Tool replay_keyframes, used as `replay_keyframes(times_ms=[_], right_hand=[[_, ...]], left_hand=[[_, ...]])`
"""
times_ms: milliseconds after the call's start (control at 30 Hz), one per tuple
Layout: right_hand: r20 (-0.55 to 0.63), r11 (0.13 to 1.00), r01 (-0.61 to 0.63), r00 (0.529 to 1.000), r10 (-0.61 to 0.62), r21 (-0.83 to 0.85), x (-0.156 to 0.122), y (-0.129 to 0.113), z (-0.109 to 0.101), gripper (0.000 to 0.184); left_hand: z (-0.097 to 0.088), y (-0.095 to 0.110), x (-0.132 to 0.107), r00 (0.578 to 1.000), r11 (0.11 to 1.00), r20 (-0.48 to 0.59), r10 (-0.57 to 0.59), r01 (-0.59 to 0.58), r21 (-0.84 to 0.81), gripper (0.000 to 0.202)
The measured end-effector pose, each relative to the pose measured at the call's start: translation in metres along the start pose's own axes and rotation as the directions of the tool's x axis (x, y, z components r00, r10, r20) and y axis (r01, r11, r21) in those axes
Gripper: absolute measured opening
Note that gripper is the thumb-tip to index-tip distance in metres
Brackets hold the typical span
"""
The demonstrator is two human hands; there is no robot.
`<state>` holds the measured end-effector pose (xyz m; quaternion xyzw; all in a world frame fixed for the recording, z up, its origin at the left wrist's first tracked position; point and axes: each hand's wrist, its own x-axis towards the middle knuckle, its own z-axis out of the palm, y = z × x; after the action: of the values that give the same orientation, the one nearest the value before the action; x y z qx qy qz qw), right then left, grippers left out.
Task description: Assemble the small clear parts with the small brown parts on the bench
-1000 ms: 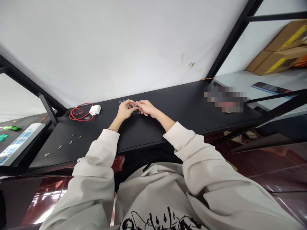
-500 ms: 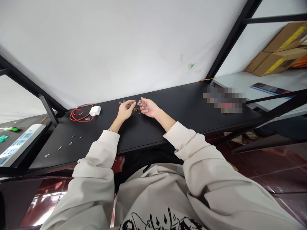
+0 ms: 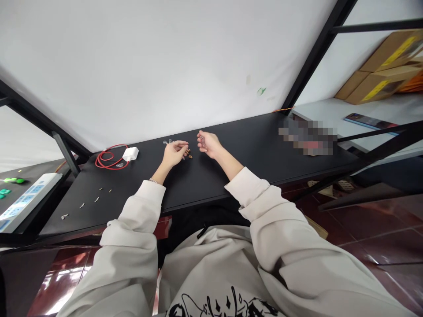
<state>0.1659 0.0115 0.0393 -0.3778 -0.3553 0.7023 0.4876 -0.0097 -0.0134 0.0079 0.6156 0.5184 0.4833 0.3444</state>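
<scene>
Small brown bits (image 3: 188, 152) lay on the black surface (image 3: 238, 167), at three o'clock from the left hand (image 3: 173, 152), just beside its bent fingers; whether it gripped any, I couldn't tell. At their two o'clock, the right hand (image 3: 209, 143) curled around clear pieces (image 3: 204, 144).

L hand (image 3: 173, 153) bent, back up; R hand (image 3: 209, 144) curled, just apart.

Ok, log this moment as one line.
left hand: by brown bits, grip unclear | right hand: curled, contents unclear | black table: white charger, red cable
</scene>
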Motion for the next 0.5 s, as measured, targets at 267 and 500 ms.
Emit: replay_keyframes(times_ms=[267, 500], right_hand=[[-0.131, 0.731, 0.228, 0.908, -0.398, -0.643, 0.016, -0.010, -0.038, 0.042], [0.183, 0.208, 0.244, 0.943, -0.277, -0.947, 0.011, -0.001, -0.039, 0.016]], left_hand=[[-0.011, -0.006, 0.001, 0.996, 0.957, -0.031, 0.089, -0.076, 0.281, 0.025], [-0.009, 0.001, -0.003, 0.992, 0.910, 0.078, 0.100, -0.123, 0.397, 0.018]])
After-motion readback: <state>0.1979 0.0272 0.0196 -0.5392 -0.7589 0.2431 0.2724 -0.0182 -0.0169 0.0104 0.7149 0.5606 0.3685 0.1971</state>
